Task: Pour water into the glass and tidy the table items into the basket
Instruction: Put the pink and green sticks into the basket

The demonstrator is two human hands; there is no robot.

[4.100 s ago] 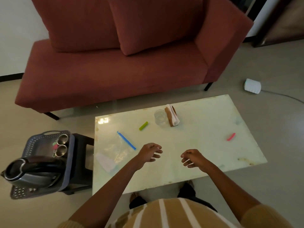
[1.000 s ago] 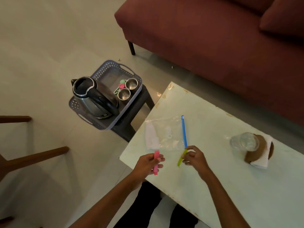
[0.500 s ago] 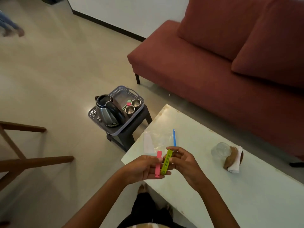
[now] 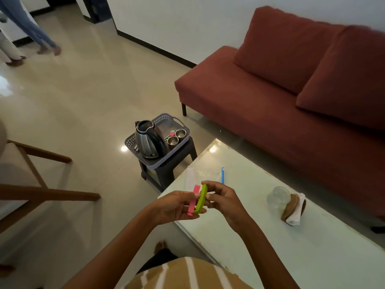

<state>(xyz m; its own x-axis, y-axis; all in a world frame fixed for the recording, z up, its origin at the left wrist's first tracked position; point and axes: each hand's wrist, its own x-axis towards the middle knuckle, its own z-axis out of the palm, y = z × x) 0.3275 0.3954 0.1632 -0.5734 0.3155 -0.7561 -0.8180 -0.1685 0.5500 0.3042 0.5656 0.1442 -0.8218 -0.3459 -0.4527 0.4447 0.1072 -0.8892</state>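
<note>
Pink clip [image 4: 192, 202] and green clip [image 4: 201, 198] are gripped side by side in the left hand [image 4: 177, 207] over the near left corner of the tabletop [image 4: 270, 247]. The green clip's upper end is pinched by the right hand [image 4: 226, 200]. The glass [image 4: 278, 196] is placed near the tabletop's far edge. The basket [image 4: 180, 123], containing the kettle [image 4: 148, 140], is set on a stool [image 4: 166, 172] beyond the tabletop's left edge.

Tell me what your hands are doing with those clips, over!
Left hand grips pink plastic clip. Right hand pinches green plastic clip beside it. Grey perforated plastic basket holds steel kettle and two steel cups, space left.
</note>
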